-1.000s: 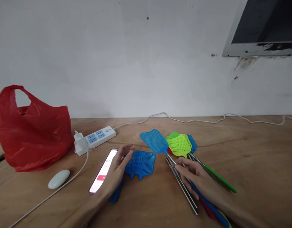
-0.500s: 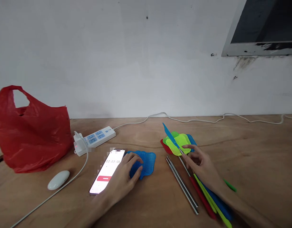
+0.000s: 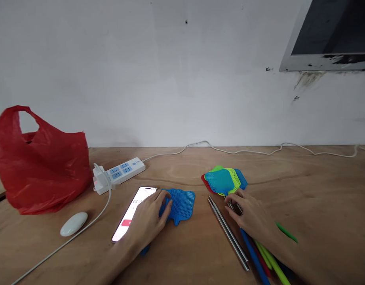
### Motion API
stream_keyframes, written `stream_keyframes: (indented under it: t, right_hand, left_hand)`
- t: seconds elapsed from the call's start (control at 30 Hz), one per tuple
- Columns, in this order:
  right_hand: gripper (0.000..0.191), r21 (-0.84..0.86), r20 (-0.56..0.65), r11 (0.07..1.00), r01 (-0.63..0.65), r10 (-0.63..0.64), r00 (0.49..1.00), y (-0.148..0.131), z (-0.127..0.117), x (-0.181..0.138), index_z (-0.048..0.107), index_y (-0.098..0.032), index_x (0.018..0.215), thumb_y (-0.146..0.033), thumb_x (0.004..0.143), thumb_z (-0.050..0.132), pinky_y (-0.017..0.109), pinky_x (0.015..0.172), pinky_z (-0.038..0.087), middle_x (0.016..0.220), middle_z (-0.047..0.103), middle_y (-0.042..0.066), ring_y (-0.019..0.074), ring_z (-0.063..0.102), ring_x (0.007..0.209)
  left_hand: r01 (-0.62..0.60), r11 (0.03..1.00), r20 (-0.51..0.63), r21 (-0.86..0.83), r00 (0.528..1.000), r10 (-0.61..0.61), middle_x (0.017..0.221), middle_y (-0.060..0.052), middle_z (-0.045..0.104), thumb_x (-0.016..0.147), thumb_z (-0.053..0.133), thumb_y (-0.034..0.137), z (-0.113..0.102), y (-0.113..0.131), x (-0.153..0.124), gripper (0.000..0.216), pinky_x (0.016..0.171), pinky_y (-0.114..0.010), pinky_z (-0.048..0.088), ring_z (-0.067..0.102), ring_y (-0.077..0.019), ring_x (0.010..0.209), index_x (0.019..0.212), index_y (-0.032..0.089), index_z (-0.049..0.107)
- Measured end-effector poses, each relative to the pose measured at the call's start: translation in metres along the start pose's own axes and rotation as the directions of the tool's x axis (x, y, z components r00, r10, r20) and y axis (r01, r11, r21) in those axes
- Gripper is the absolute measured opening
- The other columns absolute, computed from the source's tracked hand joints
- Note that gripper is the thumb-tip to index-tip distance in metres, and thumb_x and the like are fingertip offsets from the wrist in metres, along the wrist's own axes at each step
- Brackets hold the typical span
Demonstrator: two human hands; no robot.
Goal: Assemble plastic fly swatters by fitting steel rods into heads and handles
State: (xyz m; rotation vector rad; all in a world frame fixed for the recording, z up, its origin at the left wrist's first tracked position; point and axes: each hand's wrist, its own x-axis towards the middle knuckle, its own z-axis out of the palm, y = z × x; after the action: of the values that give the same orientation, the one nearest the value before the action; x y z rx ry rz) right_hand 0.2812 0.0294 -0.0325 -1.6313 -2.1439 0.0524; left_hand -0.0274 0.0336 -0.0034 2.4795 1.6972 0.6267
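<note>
My left hand (image 3: 149, 218) lies on a loose blue mesh swatter head (image 3: 181, 204), its fingers curled over the head's left edge. To the right is a stack of fly swatters (image 3: 224, 181) with a blue head on top of yellow-green, red and blue ones. My right hand (image 3: 249, 217) rests on their handles just below the heads, fingers bent over the metal shafts. Coloured handles (image 3: 259, 257) run out under my wrist. Two bare metal rods (image 3: 228, 233) lie between my hands.
A lit phone (image 3: 132, 213) lies left of my left hand. A white power strip (image 3: 120, 171) with a cable, a white mouse (image 3: 73, 223) and a red plastic bag (image 3: 40, 162) stand on the left of the wooden table (image 3: 319, 190). A white cord runs along the wall.
My right hand turned the blue swatter over and laid it flat on top of the stack. My left hand came down onto the loose blue head.
</note>
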Motion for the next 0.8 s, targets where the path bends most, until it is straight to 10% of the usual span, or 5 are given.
stream_keyframes:
  t: [0.37, 0.8]
  right_hand:
    - [0.011, 0.085, 0.076, 0.964, 0.253, -0.260, 0.963, -0.022, -0.010, -0.009, 0.061, -0.024, 0.097, -0.024, 0.098, 0.050, 0.031, 0.063, 0.040, 0.094, 0.064, 0.003, 0.0189, 0.062, 0.074]
    - [0.003, 0.148, 0.230, 0.951, 0.270, -0.299, 0.926, -0.032, -0.014, -0.014, 0.058, -0.022, 0.090, -0.021, 0.090, 0.060, 0.029, 0.060, 0.031, 0.082, 0.061, -0.001, 0.0168, 0.055, 0.068]
  left_hand:
    - [0.123, 0.906, 0.145, 0.404, 0.970, -0.196, 0.077, -0.011, 0.072, 0.104, 0.032, 0.031, -0.007, 0.000, 0.004, 0.033, 0.053, -0.031, 0.025, 0.070, -0.0311, 0.071, 0.091, 0.019, 0.059]
    - [-0.032, 0.975, 0.229, 0.221, 0.973, -0.020, 0.069, -0.001, 0.063, 0.103, 0.037, 0.036, -0.001, 0.008, -0.001, 0.035, 0.058, -0.029, 0.031, 0.062, -0.0208, 0.066, 0.075, 0.022, 0.052]
